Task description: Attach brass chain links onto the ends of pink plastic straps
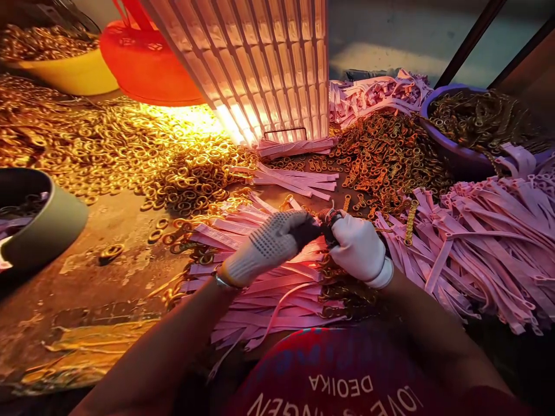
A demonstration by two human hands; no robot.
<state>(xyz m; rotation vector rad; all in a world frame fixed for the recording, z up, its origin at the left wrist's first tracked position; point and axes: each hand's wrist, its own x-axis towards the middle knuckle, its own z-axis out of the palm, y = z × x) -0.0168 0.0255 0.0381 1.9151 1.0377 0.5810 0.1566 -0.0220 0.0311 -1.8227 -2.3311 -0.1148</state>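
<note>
Pink flat straps (pixel 299 286) lie in a layered heap directly beneath the hands, at the near centre. Left hand (pixel 275 237), in a pale dotted glove with dark fingertips, and right hand (pixel 359 245), in a white glove, meet with fingers curled; whether each grips anything cannot be told. Gold-coloured metal rings (pixel 182 167) spread to the far left; bundled pink strips (pixel 489 242) lie right. Farther off: a ribbed pale panel (pixel 269 69), a red rounded shade (pixel 151 63) and, far right, a purple round tub (pixel 459 88).
</note>
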